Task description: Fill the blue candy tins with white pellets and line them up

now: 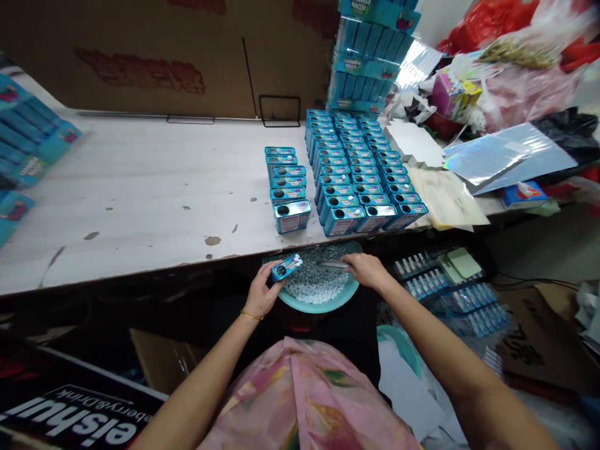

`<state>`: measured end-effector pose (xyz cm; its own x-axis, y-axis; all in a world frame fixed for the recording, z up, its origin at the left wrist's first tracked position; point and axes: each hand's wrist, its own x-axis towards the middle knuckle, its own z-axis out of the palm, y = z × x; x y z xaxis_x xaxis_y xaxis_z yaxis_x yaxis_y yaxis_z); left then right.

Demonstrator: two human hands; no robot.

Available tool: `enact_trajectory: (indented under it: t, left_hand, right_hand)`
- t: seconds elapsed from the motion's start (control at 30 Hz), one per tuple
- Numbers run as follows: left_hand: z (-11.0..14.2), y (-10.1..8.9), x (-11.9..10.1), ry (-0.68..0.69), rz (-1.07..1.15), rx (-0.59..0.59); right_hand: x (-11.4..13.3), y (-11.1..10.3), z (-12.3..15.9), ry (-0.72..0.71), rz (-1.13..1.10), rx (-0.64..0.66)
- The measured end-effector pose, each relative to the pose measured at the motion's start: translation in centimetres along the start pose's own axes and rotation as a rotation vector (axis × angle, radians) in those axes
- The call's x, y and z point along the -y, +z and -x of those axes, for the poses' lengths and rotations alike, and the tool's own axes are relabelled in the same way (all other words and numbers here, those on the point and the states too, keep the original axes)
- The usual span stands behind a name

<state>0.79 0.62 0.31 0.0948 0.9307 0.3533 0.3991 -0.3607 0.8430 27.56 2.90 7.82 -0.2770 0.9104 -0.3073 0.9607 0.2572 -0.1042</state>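
Note:
My left hand (263, 290) is closed around a small blue candy tin (285, 267), tilted over the left rim of a basin. White candies show at the tin's upper right end. The turquoise basin (323, 307) sits on my lap, filled with small round white candies (312, 281). My right hand (368, 269) grips a grey metal scoop (334, 264), its far end over the candies; the exact shape of that end is hard to make out. A short row of similar blue tins (293, 215) stands on the table's front edge just beyond my left hand.
Several packed rows of blue tins (360, 169) stand on the white table (140, 206), with stacked display boxes (365, 56) behind. More boxes (37, 137) lie at left. A cardboard box (187, 56) backs the table. Papers (445, 194) and bags (515, 75) crowd the right.

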Motion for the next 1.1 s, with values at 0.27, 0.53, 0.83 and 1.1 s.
enact_trajectory:
  t: [0.27,0.53,0.83,1.1]
  left_hand:
    - [0.8,-1.8,0.4,-0.112,-0.04,-0.05]
    - [0.8,-2.2,0.1,-0.211,-0.022,-0.095]
    - [-0.2,0.4,-0.3,-0.057,-0.043,-0.034]
    - [-0.4,2.0,-1.0,0.038,-0.076,0.06]
  right_hand:
    - [5.0,10.8,-7.3,0.039,-0.263,0.216]
    - [2.4,9.7,-6.0,-0.111,-0.664,0.156]
    - [0.9,-0.4,-0.5,-0.287,-0.588,-0.037]
    - [6.7,-6.0,1.7,-0.231,0.114,-0.039]
